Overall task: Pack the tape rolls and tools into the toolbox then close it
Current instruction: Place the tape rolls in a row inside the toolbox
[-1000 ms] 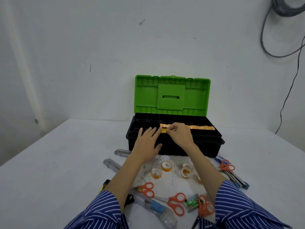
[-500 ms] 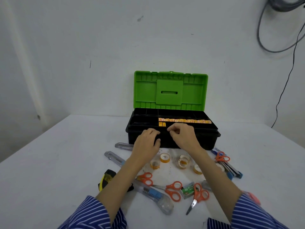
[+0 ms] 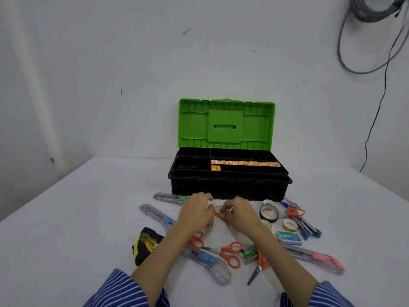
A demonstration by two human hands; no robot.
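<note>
Tape-packing step underway: a small clear roll with orange core point(image 3: 218, 212) is pinched on the white desk point(image 3: 88, 218) between curled fingers of left hand point(image 3: 195, 212) and right hand point(image 3: 240, 212). A lift into the open green-lidded black toolbox point(image 3: 229, 185) is judged next.

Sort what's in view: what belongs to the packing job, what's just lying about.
Job: toolbox, tape rolls, scissors, utility knives, staple boxes, tape measure.
Lying about: cables hanging on the wall.
</note>
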